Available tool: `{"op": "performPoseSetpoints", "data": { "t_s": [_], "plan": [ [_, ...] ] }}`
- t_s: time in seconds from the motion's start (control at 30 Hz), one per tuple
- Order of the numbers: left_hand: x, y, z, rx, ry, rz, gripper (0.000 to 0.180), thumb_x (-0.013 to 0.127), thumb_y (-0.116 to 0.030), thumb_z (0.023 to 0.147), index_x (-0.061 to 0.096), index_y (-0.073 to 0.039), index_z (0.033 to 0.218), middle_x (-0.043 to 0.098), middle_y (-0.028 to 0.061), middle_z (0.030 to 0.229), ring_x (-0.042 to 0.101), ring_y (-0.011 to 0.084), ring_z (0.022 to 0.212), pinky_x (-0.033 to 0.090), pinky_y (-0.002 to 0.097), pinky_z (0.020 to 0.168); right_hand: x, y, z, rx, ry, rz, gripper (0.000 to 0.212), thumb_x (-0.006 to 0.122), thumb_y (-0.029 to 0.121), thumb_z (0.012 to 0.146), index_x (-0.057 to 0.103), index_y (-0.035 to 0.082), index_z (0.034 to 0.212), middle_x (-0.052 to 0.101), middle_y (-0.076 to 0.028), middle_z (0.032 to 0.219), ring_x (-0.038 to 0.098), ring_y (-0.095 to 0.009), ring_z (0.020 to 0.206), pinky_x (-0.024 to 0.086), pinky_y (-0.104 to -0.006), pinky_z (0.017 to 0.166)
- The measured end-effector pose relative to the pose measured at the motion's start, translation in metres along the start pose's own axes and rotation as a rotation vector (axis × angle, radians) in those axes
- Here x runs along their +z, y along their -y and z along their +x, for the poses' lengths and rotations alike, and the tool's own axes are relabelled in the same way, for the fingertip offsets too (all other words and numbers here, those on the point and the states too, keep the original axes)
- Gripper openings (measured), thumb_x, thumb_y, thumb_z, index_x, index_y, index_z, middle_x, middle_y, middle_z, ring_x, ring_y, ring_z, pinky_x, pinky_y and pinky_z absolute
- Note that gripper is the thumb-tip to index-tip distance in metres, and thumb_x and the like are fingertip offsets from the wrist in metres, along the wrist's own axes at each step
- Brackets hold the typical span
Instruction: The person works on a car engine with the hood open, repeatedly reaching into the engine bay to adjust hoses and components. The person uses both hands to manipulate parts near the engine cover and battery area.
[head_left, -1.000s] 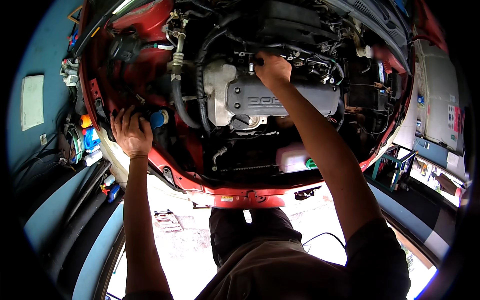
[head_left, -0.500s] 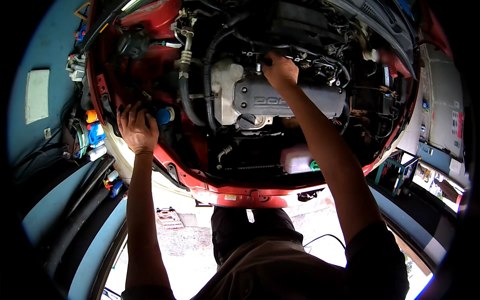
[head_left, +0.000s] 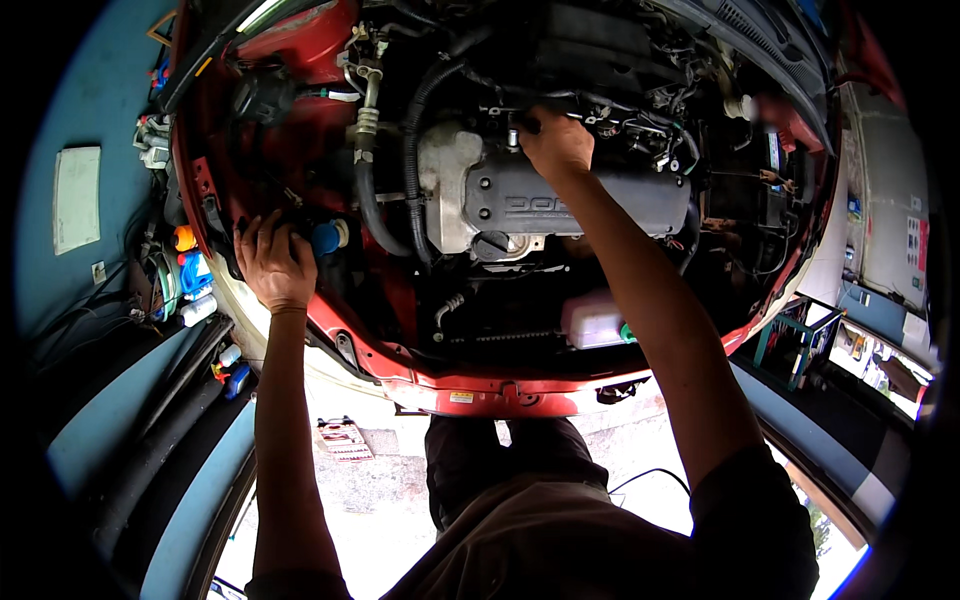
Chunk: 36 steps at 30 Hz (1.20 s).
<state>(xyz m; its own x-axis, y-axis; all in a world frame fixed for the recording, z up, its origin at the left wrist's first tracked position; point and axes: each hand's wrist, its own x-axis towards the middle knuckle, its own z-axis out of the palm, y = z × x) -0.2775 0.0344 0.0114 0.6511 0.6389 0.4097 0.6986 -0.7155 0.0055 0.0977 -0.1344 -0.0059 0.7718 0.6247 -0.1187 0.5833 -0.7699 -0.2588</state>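
Left hand (head_left: 277, 265) leans loosely on the car's red rim (head_left: 490, 384), probably for balance; right hand (head_left: 557, 143) curls its fingers (around what, I cannot tell).

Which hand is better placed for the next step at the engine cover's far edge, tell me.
Right, seemingly: the right hand is at that edge, beside a shiny metal piece; the left hand is by the blue cap.

A matt, plastic-like finish is seen on the engine cover (head_left: 530, 192), rough, dull metal on the grey casing (head_left: 445, 175), glossy paint on the red front panel (head_left: 480, 395), shiny metal on the small cylinder (head_left: 513, 138).
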Motion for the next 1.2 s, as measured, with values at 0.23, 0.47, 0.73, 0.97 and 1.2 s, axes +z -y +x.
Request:
{"op": "performPoseSetpoints", "data": {
  "t_s": [0.23,0.47,0.73,0.97,1.2],
  "plan": [
    [-0.003,-0.001,0.001,0.015,-0.019,-0.015,0.019,0.058,-0.021,0.084,0.073,-0.011,0.089,0.07,0.0024,0.118,0.058,0.027,0.119,0.034,0.0501,0.116,0.0,0.0,-0.006,-0.04,-0.012,0.047,0.032,0.063,0.047,0.09,0.073,0.017,0.096,0.074,-0.011,0.088,0.071,-0.033,0.088,0.055,-0.0437,0.076],
    [-0.001,0.001,0.0,0.021,-0.027,-0.015,0.018,0.058,-0.02,0.083,0.073,-0.011,0.088,0.07,0.0021,0.117,0.059,0.0268,0.118,0.034,0.0504,0.116,0.002,0.005,-0.005,0.05,-0.036,-0.007,0.028,0.067,0.045,0.084,0.075,0.021,0.098,0.075,-0.008,0.087,0.071,-0.032,0.089,0.055,-0.0423,0.077],
    [-0.002,0.0,0.001,0.015,-0.018,-0.005,0.019,0.058,-0.021,0.083,0.073,-0.012,0.089,0.069,0.0016,0.119,0.058,0.0266,0.119,0.033,0.0497,0.116,0.004,0.003,-0.004,0.073,-0.012,0.04,0.032,0.067,0.049,0.087,0.074,0.02,0.096,0.074,-0.01,0.088,0.071,-0.033,0.089,0.055,-0.0439,0.078],
    [0.0,0.001,0.0,0.019,-0.009,0.002,0.018,0.058,-0.02,0.083,0.073,-0.012,0.09,0.069,0.0012,0.119,0.058,0.026,0.119,0.033,0.0497,0.116,0.004,0.002,0.002,0.054,-0.019,0.02,0.029,0.067,0.047,0.087,0.074,0.019,0.096,0.074,-0.011,0.089,0.071,-0.034,0.087,0.055,-0.0454,0.078],
    [0.0,0.001,-0.001,0.033,0.001,-0.003,0.019,0.058,-0.02,0.084,0.073,-0.013,0.091,0.069,0.0009,0.12,0.058,0.0258,0.121,0.032,0.0496,0.116,0.004,0.001,-0.001,-0.007,0.023,-0.033,0.031,0.065,0.047,0.088,0.074,0.018,0.095,0.074,-0.01,0.091,0.071,-0.032,0.088,0.056,-0.0436,0.077]
  ]
}}
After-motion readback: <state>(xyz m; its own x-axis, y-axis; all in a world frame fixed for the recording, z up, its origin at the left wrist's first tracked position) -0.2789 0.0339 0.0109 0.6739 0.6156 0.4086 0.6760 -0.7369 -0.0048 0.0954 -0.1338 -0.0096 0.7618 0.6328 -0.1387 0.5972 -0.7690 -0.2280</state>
